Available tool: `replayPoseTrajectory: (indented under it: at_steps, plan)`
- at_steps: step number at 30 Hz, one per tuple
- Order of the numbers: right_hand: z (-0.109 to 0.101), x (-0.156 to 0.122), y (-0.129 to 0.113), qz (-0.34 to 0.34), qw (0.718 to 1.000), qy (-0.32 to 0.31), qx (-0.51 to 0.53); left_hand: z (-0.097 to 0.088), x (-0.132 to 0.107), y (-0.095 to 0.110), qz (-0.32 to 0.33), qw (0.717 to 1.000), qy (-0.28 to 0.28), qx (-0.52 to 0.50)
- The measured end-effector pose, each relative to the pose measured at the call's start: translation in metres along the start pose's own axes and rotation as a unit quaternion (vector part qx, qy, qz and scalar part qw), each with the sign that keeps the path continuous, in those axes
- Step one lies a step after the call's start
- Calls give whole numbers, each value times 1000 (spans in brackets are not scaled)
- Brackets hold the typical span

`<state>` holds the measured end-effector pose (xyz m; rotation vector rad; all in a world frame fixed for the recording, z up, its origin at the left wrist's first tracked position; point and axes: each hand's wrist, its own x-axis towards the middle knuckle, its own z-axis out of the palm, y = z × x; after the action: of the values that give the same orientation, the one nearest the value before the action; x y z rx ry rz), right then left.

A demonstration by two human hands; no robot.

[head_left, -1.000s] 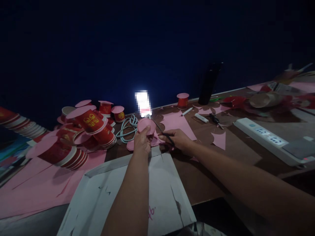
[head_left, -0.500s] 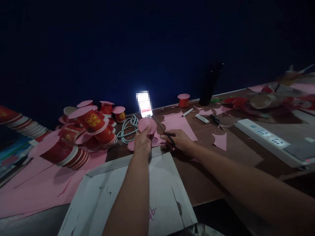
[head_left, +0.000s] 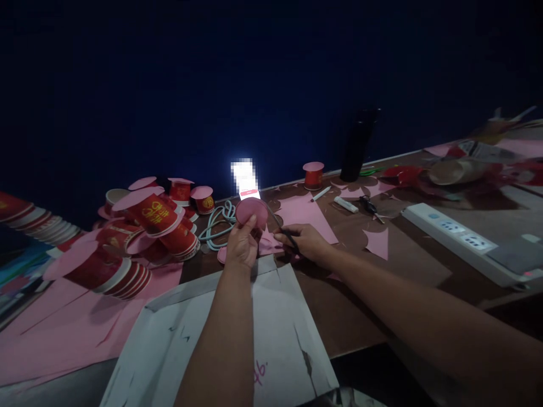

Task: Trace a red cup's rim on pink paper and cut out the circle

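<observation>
Pink disc: a round piece of pink paper, the pink disc, held up off the bench between the two hands, just in front of a glaring phone screen.
Feel of it: it looks feather-light, thin and floppy. I'd judge it creases or tears with little force. The lower edge, away from the rim near the blades, seems the sensible place to pinch it.
Left hand: the left hand has thumb and fingers pinched on the disc's lower edge.
Right hand: the right hand is clenched through the loops of dark scissors, blades aimed up-left at the disc's right rim. In this gloom I cannot tell whether they touch the paper.
Scissors: stiff, with a sharp tip, so best gripped by the loops.
Underneath: pink offcuts lie on the bench below the hands, at the far edge of a white board.
To the left: a heap of red paper cups, several capped with pink rounds, and beside it a coiled pale cable.
To the right: a pink sheet, a second pair of scissors, a white power strip, and a black bottle upright at the back.
</observation>
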<state>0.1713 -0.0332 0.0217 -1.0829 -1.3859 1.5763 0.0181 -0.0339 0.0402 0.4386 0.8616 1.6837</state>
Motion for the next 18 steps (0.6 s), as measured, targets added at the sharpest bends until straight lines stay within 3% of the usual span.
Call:
replayPoseTrajectory:
  at_steps: [18]
  plan:
    - [1,-5,-8,-14,1000,-2,-20,-10,9,-7,8,999,5,38]
